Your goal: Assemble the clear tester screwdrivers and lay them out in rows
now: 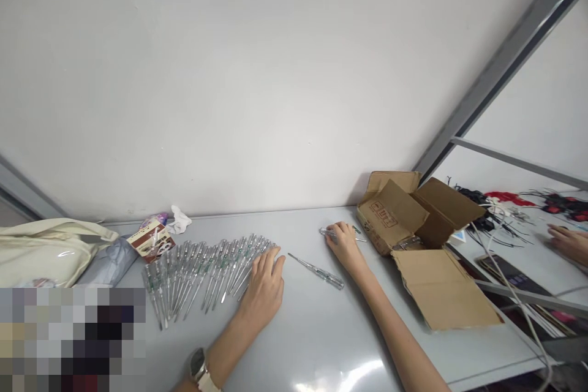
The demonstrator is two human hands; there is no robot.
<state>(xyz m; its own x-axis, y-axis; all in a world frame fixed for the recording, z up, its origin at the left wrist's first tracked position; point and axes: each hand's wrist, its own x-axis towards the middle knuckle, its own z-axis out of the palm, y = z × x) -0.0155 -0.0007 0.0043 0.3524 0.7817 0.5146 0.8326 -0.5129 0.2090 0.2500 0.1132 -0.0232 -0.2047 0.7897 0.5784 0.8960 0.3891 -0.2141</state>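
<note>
The half-open left hand (263,286), its hold unclear, is resting at the row of clear-handled metal screwdrivers (202,258) on the grey tabletop (301,337), perhaps risking skewing it through sideways pressure, while the right hand (344,247) is loosely clasping another clear-handled screwdriver (323,231).

Many slim screwdrivers (202,269) lie side by side in a fanned, overlapping row on the grey worktop (316,331). Their clear handles, some showing green inside, point to the far side, metal shafts toward the person. One lone screwdriver (316,270) lies slanted to their right, handle nearer the person. Another screwdriver (326,233) sits in the right hand (345,246), shaft pointing right.
</note>
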